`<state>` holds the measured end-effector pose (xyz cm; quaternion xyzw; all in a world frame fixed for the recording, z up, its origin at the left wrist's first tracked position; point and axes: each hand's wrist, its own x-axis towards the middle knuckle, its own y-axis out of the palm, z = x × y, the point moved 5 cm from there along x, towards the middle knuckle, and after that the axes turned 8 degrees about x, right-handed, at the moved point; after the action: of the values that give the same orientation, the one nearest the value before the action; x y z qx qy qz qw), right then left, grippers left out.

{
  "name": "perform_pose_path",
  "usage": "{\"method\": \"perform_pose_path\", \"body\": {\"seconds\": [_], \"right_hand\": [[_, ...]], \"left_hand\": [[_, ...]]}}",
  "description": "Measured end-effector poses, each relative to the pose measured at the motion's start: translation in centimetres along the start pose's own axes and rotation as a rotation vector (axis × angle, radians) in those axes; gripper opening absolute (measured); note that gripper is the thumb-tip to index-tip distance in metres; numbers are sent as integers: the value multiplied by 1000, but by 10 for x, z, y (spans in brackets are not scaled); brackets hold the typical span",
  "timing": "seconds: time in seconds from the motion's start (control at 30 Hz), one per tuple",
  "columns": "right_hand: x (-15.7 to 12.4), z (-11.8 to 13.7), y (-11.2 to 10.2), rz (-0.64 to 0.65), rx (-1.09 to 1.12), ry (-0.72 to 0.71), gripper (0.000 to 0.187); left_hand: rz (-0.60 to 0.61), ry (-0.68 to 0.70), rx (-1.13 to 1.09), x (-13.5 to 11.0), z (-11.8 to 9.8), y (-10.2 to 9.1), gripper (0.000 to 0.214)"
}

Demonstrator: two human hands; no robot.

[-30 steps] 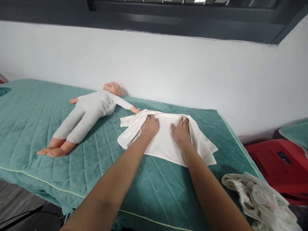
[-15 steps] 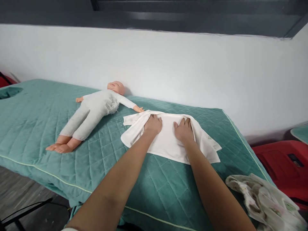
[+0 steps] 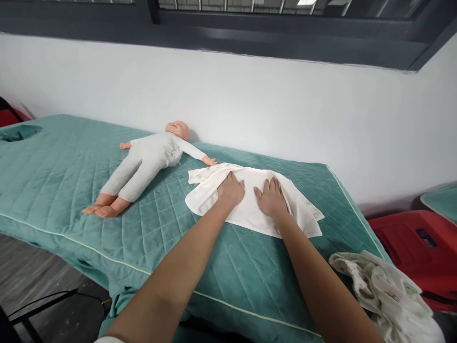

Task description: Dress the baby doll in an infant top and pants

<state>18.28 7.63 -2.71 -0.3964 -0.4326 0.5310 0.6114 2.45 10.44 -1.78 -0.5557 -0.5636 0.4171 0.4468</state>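
A small white baby shirt lies spread on the green quilted bed cover, its front laid open and its short sleeves out to both sides. On the inside of its left half my left hand lies flat, fingers stretched toward the far edge. My right hand rests on the right half, palm down with the thumb apart. Neither hand grips the cloth. Left of the shirt a baby doll in a white cloth body lies on its back, one hand close to the shirt's far left edge.
The green quilted cover drapes over the bed's near edge. A crumpled pale printed cloth lies at the near right corner. A red plastic chair stands beyond the right edge. Behind the bed is a white wall below a dark window frame.
The view has tilted up a little, so window bars now show. My hands stay flat on the shirt, and its opened sides lie somewhat flatter at the far edge.
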Motion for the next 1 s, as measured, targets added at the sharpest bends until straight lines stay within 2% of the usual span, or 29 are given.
{"method": "perform_pose_path", "body": {"seconds": [0.2,0.33,0.47,0.53,0.57,0.67,0.73,0.8,0.9,1.0], "right_hand": [[-34,10,-2,17,-112,-121,73],[-56,11,-5,39,-130,-163,72],[-85,10,-12,17,-115,-198,71],[-105,9,-16,-9,-100,-223,71],[-116,8,-17,-21,-90,-240,70],[-149,6,-21,-37,-38,-303,69],[-166,6,-23,-25,0,-332,68],[-174,10,-24,-3,30,-338,68],[-164,26,-24,48,92,-334,70],[-129,53,-20,146,216,-322,71]], "left_hand": [[-51,290,88,-46,-3,2,69],[-38,372,102,-75,1,0,65],[-47,473,35,-95,14,-10,56],[-103,490,-49,-97,31,-20,49],[-154,450,-87,-95,45,-27,46],[-313,188,-100,-78,98,-46,43],[-349,34,-52,-64,130,-53,43],[-352,-76,-18,-52,154,-56,45],[-335,-187,-26,-37,172,-55,48],[-346,-220,-86,-28,178,-53,45]]}}
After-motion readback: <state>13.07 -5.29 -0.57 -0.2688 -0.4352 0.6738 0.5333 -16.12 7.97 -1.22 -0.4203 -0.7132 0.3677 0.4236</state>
